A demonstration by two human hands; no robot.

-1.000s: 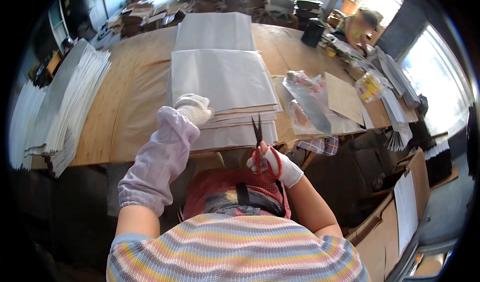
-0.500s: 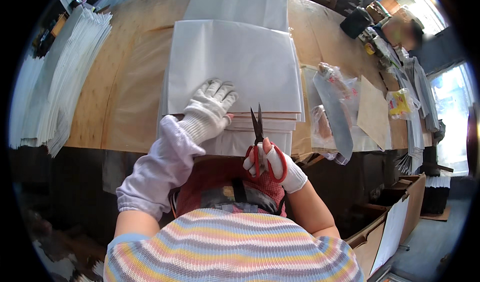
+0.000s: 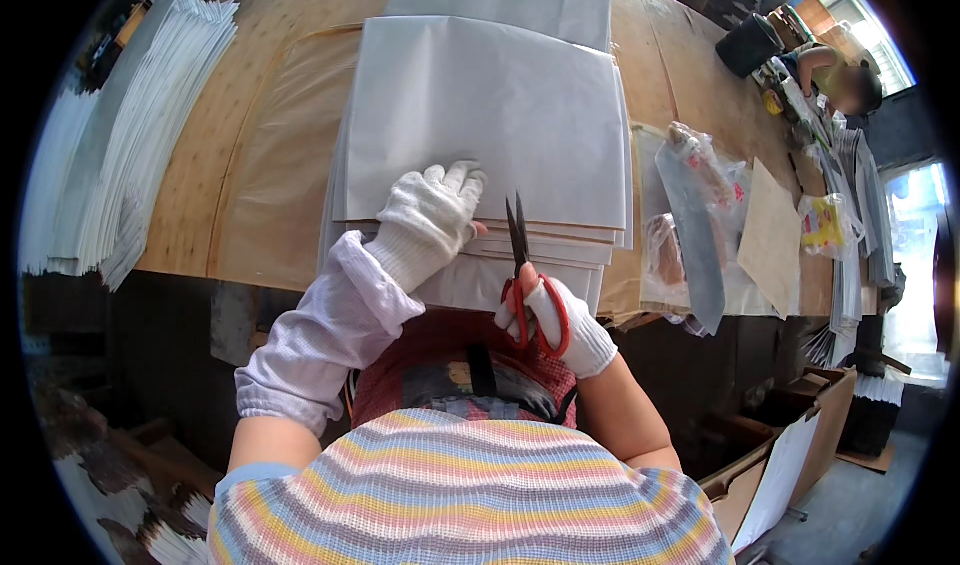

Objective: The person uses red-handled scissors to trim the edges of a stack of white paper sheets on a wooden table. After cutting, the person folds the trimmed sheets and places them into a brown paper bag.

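White paper stack [image 3: 490, 125] centre frame, thin, floppy, slippery; best pinned near front edge. Left hand [image 3: 432, 210] flat on it, open. Right hand [image 3: 555, 320] closed on red scissors [image 3: 525, 280], blades nearly together.

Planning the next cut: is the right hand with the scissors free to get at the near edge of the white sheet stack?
Probably yes: the right hand points its scissors at the sheet stack edge; the left hand rests beside, not across.

White knit gloves are worn on the left hand [image 3: 432, 208] and the right hand [image 3: 560, 327]. A long white sleeve cover [image 3: 325, 340] is pulled over the left arm. A striped shirt [image 3: 470, 495] and red apron [image 3: 440, 350] are worn.
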